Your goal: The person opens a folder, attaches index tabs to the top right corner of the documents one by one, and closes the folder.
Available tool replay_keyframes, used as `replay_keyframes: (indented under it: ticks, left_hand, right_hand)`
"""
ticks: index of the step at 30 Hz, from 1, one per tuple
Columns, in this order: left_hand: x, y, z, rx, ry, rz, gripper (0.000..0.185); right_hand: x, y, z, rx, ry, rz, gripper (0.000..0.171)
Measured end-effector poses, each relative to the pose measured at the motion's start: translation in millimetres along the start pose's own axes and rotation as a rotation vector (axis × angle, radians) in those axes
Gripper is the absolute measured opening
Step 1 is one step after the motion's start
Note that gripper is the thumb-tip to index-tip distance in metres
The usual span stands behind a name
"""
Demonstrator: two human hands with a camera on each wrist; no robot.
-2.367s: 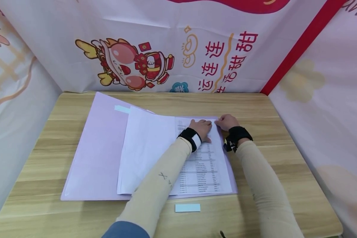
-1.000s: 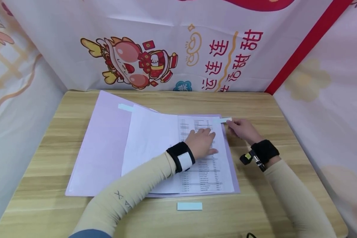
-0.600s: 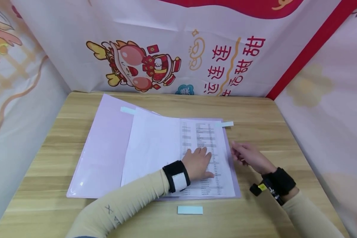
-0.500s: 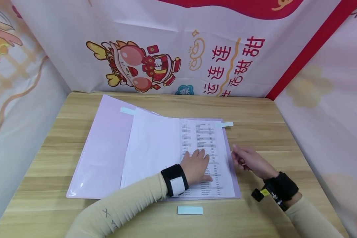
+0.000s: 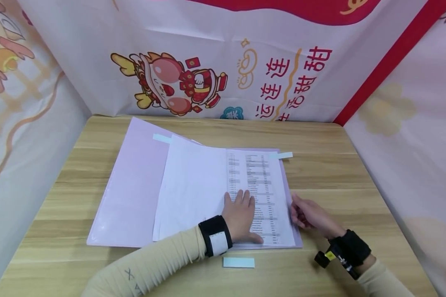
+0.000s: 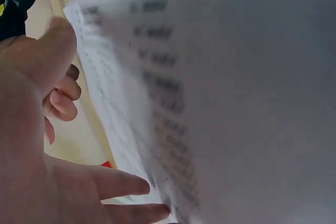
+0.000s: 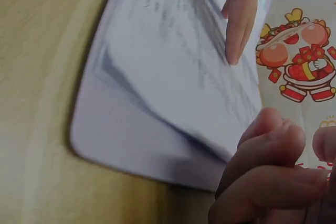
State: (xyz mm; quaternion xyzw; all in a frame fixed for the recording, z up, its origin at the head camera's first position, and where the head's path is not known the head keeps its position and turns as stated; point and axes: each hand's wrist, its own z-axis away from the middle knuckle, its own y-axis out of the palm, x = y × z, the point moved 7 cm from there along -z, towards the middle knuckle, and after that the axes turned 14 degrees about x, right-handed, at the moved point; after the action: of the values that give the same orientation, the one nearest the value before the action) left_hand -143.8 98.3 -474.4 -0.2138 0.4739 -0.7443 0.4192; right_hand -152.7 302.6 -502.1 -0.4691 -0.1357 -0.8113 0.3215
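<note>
My left hand [image 5: 240, 216] is lying flat on the printed sheet [image 5: 260, 194], fingers straight and spread, thumb pointing toward the sheet's near edge, palm pressing the paper down. The sheet is sitting on the right half of the open lilac folder [image 5: 134, 185], which is lying across the middle of the wooden table [image 5: 338, 165]. A blank white page [image 5: 193, 189] is lying just left of the printed one, overlapping it. My right hand [image 5: 307, 212] is resting at the folder's right edge, fingertips touching the border of the sheet; the fingers are loosely curled, and the right wrist view is showing them bunched together beside the lifted corner of the paper, but I cannot tell whether they are pinching it. A pale blue tab [image 5: 284, 155] is sticking out from the sheet's far right corner. Another tab [image 5: 161, 138] is lying on the folder's left half near the top. A third label [image 5: 238, 262] is lying loose on the table, just beyond the folder's near edge, close to my left wrist.
</note>
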Motion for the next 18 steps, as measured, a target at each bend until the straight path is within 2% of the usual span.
replay_keyframes:
  ticks: [8, 18]
  left_hand:
    - [-3.2, 9.9, -2.1, 0.001, -0.004, -0.005, 0.133]
    - [-5.5, 12.9, -4.5, -0.015, -0.013, -0.058, 0.132]
  right_hand:
    - [-14.2, -0.8, -0.4, -0.113, 0.088, 0.019, 0.062]
    - [-14.9, -0.8, -4.1, -0.141, 0.093, 0.054, 0.06]
